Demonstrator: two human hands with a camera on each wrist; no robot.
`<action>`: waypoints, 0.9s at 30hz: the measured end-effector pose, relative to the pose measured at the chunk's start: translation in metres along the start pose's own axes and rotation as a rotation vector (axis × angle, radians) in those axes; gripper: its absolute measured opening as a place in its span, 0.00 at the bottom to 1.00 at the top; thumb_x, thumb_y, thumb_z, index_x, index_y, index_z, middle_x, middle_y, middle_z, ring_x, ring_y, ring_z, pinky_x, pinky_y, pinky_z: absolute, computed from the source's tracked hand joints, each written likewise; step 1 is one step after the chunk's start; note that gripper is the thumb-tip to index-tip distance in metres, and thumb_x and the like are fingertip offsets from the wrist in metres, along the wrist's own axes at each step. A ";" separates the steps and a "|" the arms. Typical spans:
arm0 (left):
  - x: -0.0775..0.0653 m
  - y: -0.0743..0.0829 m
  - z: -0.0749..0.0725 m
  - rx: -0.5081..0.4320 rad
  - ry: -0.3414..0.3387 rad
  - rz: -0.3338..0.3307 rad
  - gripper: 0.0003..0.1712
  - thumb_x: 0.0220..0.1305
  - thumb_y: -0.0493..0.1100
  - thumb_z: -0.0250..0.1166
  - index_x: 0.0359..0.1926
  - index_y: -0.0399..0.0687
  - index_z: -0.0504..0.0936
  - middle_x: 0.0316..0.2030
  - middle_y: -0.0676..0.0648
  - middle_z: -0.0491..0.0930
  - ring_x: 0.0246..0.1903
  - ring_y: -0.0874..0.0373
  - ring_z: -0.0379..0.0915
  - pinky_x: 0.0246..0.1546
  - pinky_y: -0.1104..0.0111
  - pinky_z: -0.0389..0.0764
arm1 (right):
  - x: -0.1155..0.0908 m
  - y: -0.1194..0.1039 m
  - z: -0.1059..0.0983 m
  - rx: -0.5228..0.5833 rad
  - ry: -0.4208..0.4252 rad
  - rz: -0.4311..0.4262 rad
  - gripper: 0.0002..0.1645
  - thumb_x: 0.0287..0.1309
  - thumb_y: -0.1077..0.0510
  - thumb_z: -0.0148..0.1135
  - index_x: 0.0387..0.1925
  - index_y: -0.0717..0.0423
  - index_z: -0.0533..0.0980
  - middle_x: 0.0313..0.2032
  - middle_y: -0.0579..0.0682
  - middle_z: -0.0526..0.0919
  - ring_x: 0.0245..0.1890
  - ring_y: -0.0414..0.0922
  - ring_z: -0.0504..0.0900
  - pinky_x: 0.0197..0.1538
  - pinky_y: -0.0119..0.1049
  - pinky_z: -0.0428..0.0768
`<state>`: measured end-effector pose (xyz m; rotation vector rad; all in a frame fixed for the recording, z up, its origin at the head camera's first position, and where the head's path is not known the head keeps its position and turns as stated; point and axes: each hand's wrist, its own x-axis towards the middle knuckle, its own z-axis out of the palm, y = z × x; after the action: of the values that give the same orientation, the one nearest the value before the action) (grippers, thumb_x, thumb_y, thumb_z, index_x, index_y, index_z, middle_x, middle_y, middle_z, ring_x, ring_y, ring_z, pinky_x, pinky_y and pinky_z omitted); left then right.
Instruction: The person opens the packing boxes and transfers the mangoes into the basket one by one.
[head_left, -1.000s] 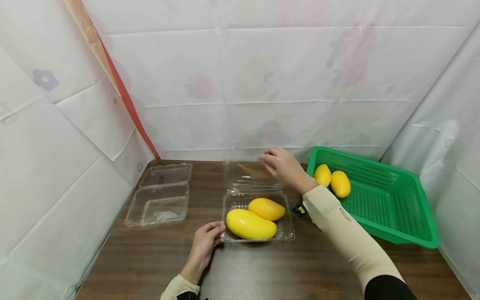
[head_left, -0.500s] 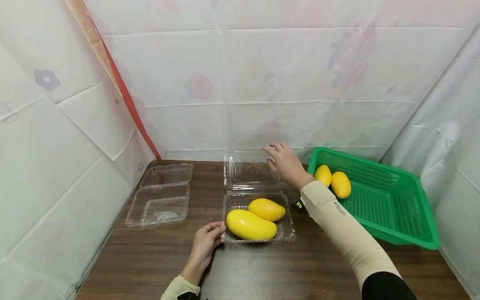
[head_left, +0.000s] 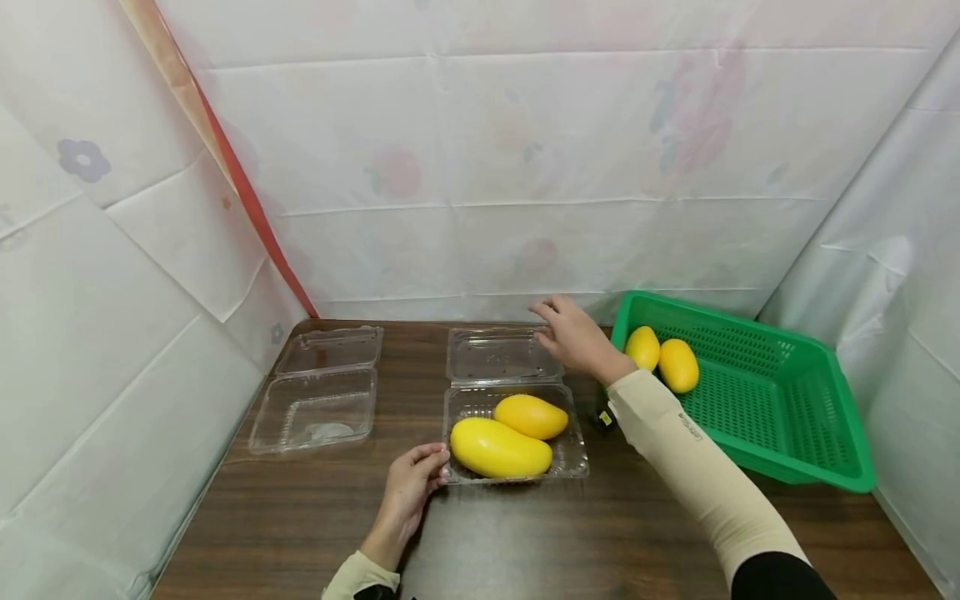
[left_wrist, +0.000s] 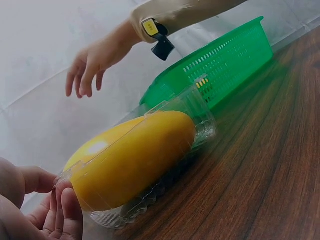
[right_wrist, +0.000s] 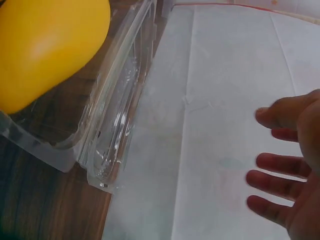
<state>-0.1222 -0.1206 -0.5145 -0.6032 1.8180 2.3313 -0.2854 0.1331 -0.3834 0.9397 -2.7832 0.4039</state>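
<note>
A clear plastic clamshell box (head_left: 577, 454) stands on the table with its lid (head_left: 498, 354) folded back toward the wall. Two yellow mangoes lie inside: a larger mango (head_left: 498, 448) in front and a smaller mango (head_left: 531, 417) behind it. At the box's front left corner my left hand (head_left: 411, 487) pinches the rim between thumb and fingers, as the left wrist view also shows. My right hand (head_left: 573, 337) hovers over the right side of the lid. Its fingers (right_wrist: 275, 182) are spread and hold nothing in the right wrist view.
A second clear clamshell box (head_left: 318, 408) lies opened at the left of the table. On the right, a green plastic basket (head_left: 810, 417) holds two more mangoes (head_left: 678, 367). Behind the table hangs a white patterned cloth (head_left: 480, 167).
Half a second ago the lid stood raised at its hinge; now it lies back, lower. The right hand has come down slightly. My left hand has stayed on the corner.
</note>
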 end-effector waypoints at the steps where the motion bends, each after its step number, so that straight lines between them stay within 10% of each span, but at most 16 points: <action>1: 0.000 0.000 0.000 0.002 0.002 0.001 0.17 0.64 0.35 0.63 0.50 0.27 0.75 0.25 0.53 0.76 0.21 0.66 0.72 0.25 0.76 0.77 | -0.001 -0.001 0.000 0.000 -0.018 0.001 0.29 0.65 0.55 0.61 0.65 0.56 0.69 0.55 0.58 0.75 0.49 0.52 0.77 0.50 0.45 0.80; 27: -0.002 0.004 0.000 0.104 0.023 0.012 0.20 0.64 0.39 0.64 0.52 0.29 0.77 0.28 0.54 0.78 0.26 0.64 0.72 0.28 0.74 0.77 | -0.021 -0.008 0.012 0.065 -0.224 0.063 0.29 0.67 0.50 0.58 0.66 0.53 0.68 0.59 0.55 0.72 0.53 0.51 0.78 0.55 0.47 0.79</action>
<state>-0.1220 -0.1214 -0.5097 -0.6095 1.9437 2.2291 -0.2652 0.1351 -0.3982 0.9680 -3.0250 0.4253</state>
